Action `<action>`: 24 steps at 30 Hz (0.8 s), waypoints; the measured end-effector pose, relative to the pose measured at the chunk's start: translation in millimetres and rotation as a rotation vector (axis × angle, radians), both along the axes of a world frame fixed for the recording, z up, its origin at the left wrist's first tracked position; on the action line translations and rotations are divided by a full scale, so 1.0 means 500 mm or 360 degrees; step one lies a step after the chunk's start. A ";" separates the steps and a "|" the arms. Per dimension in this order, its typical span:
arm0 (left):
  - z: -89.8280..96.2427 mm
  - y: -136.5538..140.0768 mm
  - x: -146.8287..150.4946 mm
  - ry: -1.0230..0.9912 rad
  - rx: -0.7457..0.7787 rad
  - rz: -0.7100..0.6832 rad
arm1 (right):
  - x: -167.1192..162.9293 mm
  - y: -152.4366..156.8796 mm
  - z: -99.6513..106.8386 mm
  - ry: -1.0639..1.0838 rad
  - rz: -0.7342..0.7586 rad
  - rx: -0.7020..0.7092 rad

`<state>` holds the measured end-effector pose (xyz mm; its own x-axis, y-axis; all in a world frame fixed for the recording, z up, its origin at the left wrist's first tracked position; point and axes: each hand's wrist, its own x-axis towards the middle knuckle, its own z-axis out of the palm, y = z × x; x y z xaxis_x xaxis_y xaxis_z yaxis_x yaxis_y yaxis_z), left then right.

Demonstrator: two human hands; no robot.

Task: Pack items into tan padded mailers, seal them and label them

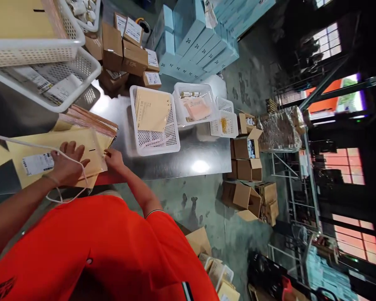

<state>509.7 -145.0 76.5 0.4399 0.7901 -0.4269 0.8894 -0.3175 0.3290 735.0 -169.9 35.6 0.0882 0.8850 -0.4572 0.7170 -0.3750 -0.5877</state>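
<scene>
My left hand [68,164] lies with fingers spread on a yellow padded envelope [78,140] at the near left of the table, pressing it flat. A white shipping label [37,163] shows on the envelope, left of that hand. At the envelope's right end, by its flap, my right hand [114,161] is closed in a pinch on the edge; the fingertips are partly hidden. More padded envelopes [95,118] lie stacked just behind and partly beneath. A white cord [34,145] crosses over my left hand and loops down by the wrist.
White baskets stand along the metal table [188,163]: one with envelopes [176,140], one with small packets [179,110], and stacked ones [90,79] at left. Labelled cartons [134,58] and blue boxes [194,46] are piled behind. Open cardboard boxes [246,194] sit beyond the right end.
</scene>
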 end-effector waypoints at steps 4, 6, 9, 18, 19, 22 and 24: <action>-0.014 -0.005 -0.006 -0.0029 0.0080 0.0038 | -0.055 0.003 0.000 -0.0188 0.0191 -0.0055; -0.018 -0.009 -0.009 -0.0050 0.0083 0.0058 | -0.083 0.002 0.000 -0.0278 0.0361 -0.0064; -0.027 0.006 -0.011 -0.0083 0.0077 0.0075 | -0.134 -0.014 -0.013 -0.0386 0.0498 -0.0046; -0.113 0.136 0.022 -0.0270 -0.0058 -0.0143 | -0.181 -0.098 -0.064 -0.0504 0.0512 0.0046; -0.114 0.144 0.015 -0.0284 -0.0086 -0.0094 | -0.177 -0.100 -0.067 -0.0503 0.0514 0.0050; -0.101 0.158 -0.054 -0.0248 0.0009 0.0223 | -0.162 -0.092 -0.066 -0.0442 0.0549 0.0038; -0.087 0.151 -0.127 -0.0119 0.0059 0.0451 | -0.142 -0.081 -0.054 -0.0333 0.0586 0.0011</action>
<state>446.1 -69.3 33.0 0.2285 0.9004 -0.3701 0.9180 -0.0728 0.3898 663.8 -210.6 8.5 -0.1444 0.8777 -0.4569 0.9065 -0.0677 -0.4167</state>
